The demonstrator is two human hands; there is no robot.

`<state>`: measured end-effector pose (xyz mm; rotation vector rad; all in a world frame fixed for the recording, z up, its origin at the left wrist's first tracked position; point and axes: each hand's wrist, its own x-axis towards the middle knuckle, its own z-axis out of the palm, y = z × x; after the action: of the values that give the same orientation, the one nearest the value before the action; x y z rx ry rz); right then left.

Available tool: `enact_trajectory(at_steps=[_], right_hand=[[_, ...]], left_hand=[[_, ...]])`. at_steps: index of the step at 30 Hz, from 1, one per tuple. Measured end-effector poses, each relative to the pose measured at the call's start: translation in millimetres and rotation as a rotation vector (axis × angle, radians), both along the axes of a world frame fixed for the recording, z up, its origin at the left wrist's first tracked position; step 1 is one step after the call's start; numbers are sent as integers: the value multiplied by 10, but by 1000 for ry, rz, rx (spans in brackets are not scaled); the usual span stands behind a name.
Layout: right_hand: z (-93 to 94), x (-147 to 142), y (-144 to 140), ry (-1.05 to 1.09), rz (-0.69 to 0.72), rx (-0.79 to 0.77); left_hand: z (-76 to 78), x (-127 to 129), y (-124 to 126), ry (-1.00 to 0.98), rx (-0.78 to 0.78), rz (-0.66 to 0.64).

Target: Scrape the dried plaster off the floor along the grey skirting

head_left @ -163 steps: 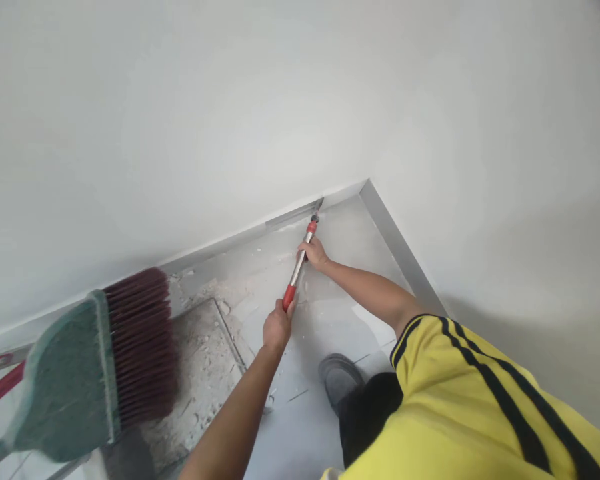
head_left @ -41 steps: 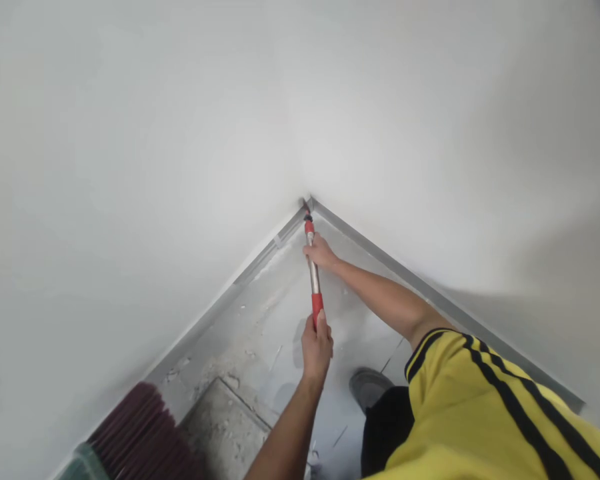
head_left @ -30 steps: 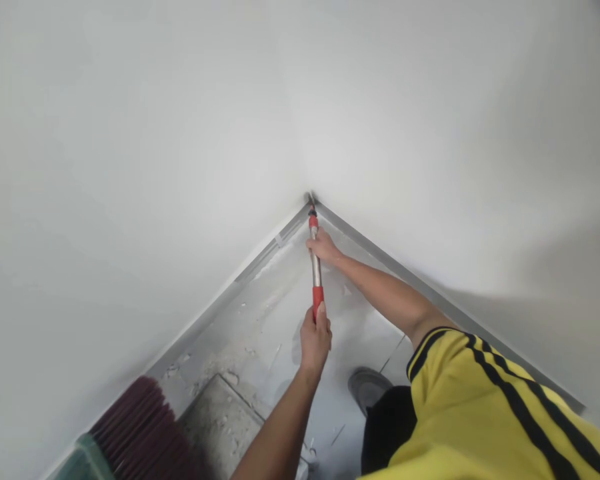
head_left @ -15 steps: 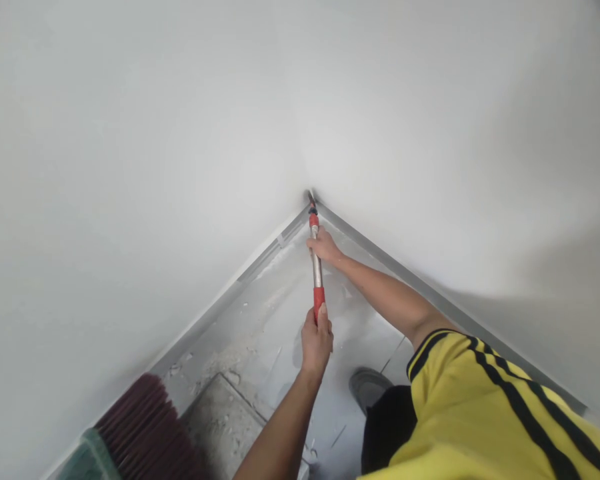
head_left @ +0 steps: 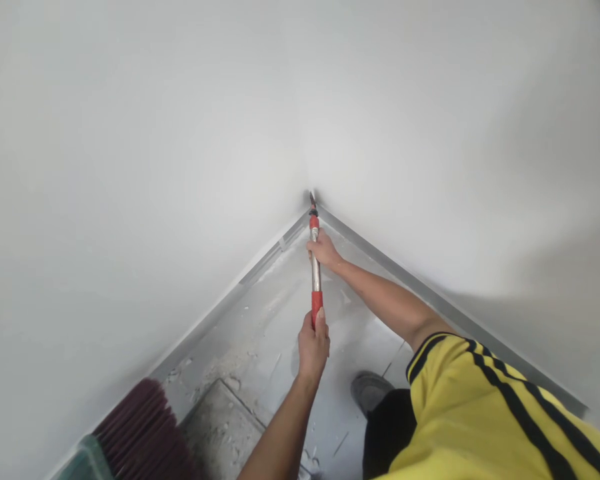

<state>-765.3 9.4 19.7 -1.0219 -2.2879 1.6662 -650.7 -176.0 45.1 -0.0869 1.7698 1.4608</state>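
Note:
An extension pole point(head_left: 315, 277) with a silver tube and red ends points away from me into the corner where two white walls meet. My left hand point(head_left: 314, 350) is wrapped round its red near grip, thumb on top. Further up, my right hand point(head_left: 326, 250) grips the silver tube just below the red collar point(head_left: 314, 221). A small dark tool head point(head_left: 313, 199) at the far end touches or nearly touches the corner, just above the grey skirting. What kind of head it is cannot be made out.
A broom point(head_left: 145, 433) with dark red bristles and a green head lies at lower left, by the wall. Beside it is a grey, flat slab or tray point(head_left: 225, 433) strewn with debris. Crumbs dot the grey floor point(head_left: 265, 333). My shoe point(head_left: 370, 392) stands at lower middle.
The pole and both hands have shifted very slightly; the near grip sits a little lower and further left. Both hands keep their hold.

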Motion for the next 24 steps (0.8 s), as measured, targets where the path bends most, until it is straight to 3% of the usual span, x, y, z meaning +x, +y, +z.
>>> enact_trajectory(at_steps=[15,24], right_hand=[[-178,-21,14,-31,-56,-66],[-105,-18,18,-28,3,1]], left_hand=[[0,-90,-16,18,-21,-6],[16,-25,-1,-21,4,20]])
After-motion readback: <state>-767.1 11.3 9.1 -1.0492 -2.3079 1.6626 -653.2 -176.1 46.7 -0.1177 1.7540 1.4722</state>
